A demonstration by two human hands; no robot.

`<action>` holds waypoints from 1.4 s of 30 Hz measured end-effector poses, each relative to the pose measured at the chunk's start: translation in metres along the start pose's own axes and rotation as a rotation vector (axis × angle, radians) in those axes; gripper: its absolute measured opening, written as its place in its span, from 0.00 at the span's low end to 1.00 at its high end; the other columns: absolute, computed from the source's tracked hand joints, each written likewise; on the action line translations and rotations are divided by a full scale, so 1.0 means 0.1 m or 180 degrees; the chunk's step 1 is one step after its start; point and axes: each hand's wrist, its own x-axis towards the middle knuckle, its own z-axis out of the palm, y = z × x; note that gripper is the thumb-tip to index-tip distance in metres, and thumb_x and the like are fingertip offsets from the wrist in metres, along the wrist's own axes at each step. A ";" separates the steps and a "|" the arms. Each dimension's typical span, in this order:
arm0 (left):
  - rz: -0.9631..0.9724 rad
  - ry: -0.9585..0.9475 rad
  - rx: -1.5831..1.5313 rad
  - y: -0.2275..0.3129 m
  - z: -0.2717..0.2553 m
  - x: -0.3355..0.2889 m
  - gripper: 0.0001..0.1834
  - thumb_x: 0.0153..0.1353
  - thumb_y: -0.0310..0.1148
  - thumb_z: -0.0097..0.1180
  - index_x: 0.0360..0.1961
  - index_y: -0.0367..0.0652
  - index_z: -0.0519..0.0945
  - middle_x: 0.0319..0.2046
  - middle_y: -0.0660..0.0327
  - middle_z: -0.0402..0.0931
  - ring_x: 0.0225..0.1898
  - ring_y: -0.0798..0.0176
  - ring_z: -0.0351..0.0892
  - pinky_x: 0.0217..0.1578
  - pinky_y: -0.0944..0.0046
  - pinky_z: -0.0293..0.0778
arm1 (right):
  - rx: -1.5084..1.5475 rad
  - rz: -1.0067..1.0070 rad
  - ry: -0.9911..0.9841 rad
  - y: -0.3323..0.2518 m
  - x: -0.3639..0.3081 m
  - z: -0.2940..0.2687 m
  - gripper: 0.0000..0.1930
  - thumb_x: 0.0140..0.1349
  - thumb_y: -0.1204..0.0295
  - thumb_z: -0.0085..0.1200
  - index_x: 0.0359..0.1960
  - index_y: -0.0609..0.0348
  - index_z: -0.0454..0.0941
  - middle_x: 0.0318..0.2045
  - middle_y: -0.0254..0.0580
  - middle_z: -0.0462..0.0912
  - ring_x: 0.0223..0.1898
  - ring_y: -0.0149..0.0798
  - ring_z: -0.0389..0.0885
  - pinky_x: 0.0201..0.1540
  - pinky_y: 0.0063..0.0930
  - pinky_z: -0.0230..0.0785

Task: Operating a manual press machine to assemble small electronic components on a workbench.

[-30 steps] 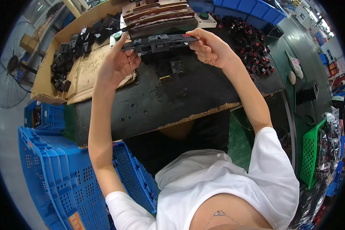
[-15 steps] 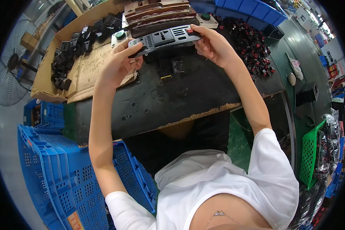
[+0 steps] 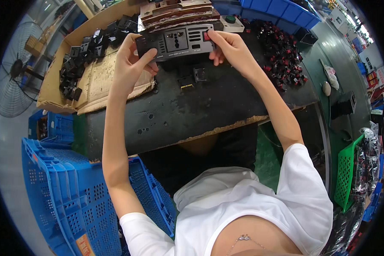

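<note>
A dark grey panel with vent slots, a socket outlet and a red rocker switch is held up over the bench between both hands. My left hand grips its left end, the thumb lying on the front face. At the right end my right hand pinches the panel, with thumb and forefinger by the red switch. Below it on the bench lie small black plastic parts, one with a yellow strip. Just behind the panel stands a brown layered block.
Black parts fill a cardboard tray on the left. A heap of small black and red switches spreads on the right. A green button box sits behind. Blue crates stand at lower left; a green basket at right.
The panel has tilted so that its front face turns more toward me. Both hands have turned with it, and its left end now covers the green button at the left.
</note>
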 end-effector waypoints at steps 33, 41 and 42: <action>-0.0225 -0.0457 -0.1465 -0.23 0.06 0.02 0.12 0.60 0.31 0.46 0.33 0.30 0.74 0.33 0.50 0.76 0.35 0.56 0.78 0.38 0.68 0.74 | 0.1256 0.0114 0.0229 0.10 0.04 -0.02 0.14 0.61 0.61 0.45 0.29 0.61 0.73 0.24 0.37 0.78 0.24 0.24 0.73 0.30 0.15 0.64; -0.1059 -0.0244 -0.0856 -0.21 0.43 -0.07 0.19 0.60 0.40 0.46 0.33 0.29 0.75 0.21 0.55 0.75 0.18 0.65 0.75 0.20 0.73 0.69 | 0.0663 -0.0296 0.0028 0.13 0.00 0.13 0.14 0.63 0.64 0.41 0.31 0.64 0.73 0.23 0.37 0.78 0.24 0.24 0.74 0.29 0.15 0.65; -0.0961 -0.0232 -0.1000 -0.24 0.42 -0.06 0.18 0.60 0.39 0.46 0.30 0.30 0.75 0.20 0.55 0.75 0.18 0.65 0.75 0.20 0.73 0.69 | 0.0635 -0.0357 -0.0002 0.13 0.00 0.13 0.14 0.64 0.65 0.40 0.31 0.65 0.73 0.23 0.38 0.78 0.24 0.23 0.75 0.29 0.15 0.65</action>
